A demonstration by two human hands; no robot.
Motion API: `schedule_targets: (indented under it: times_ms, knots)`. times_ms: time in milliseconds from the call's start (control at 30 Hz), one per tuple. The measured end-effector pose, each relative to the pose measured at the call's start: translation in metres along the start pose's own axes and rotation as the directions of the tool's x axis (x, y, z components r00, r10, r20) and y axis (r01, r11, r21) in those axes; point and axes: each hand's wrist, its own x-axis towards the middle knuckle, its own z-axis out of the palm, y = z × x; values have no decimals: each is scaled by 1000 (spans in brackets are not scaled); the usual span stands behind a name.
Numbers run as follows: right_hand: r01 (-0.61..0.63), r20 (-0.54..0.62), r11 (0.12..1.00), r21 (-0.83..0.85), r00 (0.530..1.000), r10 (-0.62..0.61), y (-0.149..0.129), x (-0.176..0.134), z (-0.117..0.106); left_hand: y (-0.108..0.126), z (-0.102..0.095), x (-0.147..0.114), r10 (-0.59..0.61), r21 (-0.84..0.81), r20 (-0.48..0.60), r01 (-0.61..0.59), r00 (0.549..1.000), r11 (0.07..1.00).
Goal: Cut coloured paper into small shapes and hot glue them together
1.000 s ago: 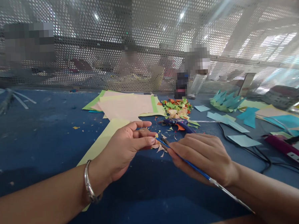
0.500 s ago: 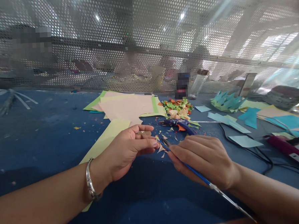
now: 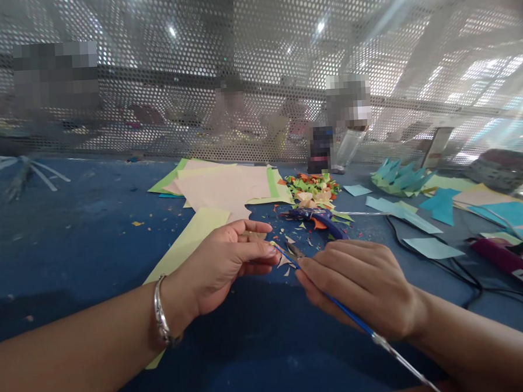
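My left hand (image 3: 230, 259), a silver bangle on its wrist, pinches a tiny pale yellow piece (image 3: 273, 244) between thumb and fingertips. My right hand (image 3: 358, 284) is closed around a thin blue stick (image 3: 351, 315) with a silvery, clear-looking rear part. The stick's front end meets the yellow piece at my left fingertips. Just past my right fingers shows a dark metal tip (image 3: 294, 250); whether I hold that tool or it lies on the table I cannot tell. A pale yellow-green paper strip (image 3: 180, 247) runs under my left forearm.
Beyond my hands lie a blue glue gun (image 3: 321, 214), a heap of paper scraps (image 3: 313, 187) and stacked pale pink sheets (image 3: 226, 183). To the right are a teal spiky paper piece (image 3: 401, 177), a purple power strip (image 3: 506, 262) and black cords. A perforated metal screen (image 3: 173, 107) stands behind.
The view has shifted slightly. Both hands keep their grips, and the stick still meets the yellow piece. A little more of the dark metal tip shows by my right fingers.
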Motion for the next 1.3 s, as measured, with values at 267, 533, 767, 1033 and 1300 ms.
schedule_targets:
  times_ms: [267,533,767,1033,1300]
  knots:
    - [-13,-7,1000,-16,1000,12,0,-2,1,2,1,0,33,44,-39,-31,999,999]
    - [-26,-36,999,-30,999,25,-2,4,0,0,2,0,150,152,-42,-142,988,978]
    - [-312,75,945,-98,945,320,12,-7,-2,-1,3,1,248,210,-99,-223,964,952]
    - [-532,472,699,-478,515,715,35,-9,5,-3,5,-1,213,195,-31,-204,976,959]
    - [-666,330,744,-57,690,644,26,-6,13,-2,5,-2,216,168,-41,-206,976,964]
